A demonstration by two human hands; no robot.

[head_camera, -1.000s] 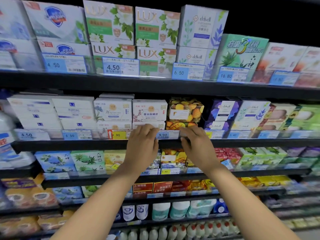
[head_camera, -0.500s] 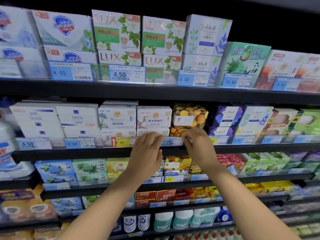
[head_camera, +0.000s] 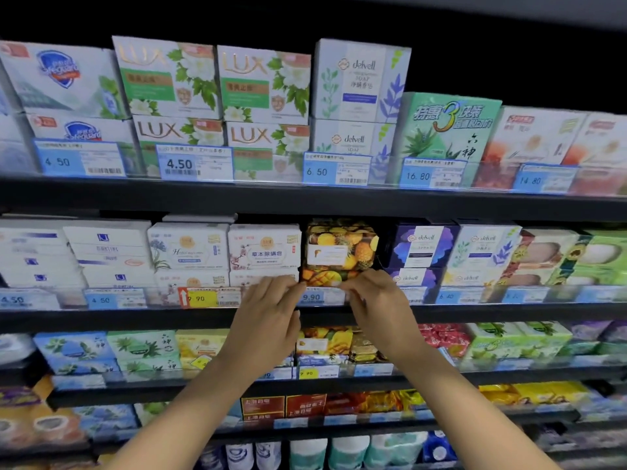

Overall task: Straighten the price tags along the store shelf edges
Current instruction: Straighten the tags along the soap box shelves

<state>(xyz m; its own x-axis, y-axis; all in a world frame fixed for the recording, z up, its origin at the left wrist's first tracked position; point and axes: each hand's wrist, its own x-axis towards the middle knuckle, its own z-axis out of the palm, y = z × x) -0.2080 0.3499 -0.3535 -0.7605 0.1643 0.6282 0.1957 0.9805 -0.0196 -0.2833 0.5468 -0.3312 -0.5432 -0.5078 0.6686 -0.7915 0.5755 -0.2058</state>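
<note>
A price tag (head_camera: pixel 317 296), a flat blue-and-white paper slip reading 9.90, sits in the clear plastic strip along the dark shelf edge (head_camera: pixel 135 318), pinched at its ends between the left hand (head_camera: pixel 268 320) and right hand (head_camera: pixel 380 310). Just above the fingertips stands a glossy fruit-printed box (head_camera: pixel 341 251); left of the left hand, a yellow tag (head_camera: pixel 200 297) lies flat.

the light is even and fairly bright on the box fronts, falling from above and in front. the top of the frame and the upper right corner sink into black. the clear strip (head_camera: pixel 441 174) along the upper shelf edge gives pale glare. the shelves bow at the left and right edges. the lower corners and far right are smeared; small print on the tags is unreadable.
</note>
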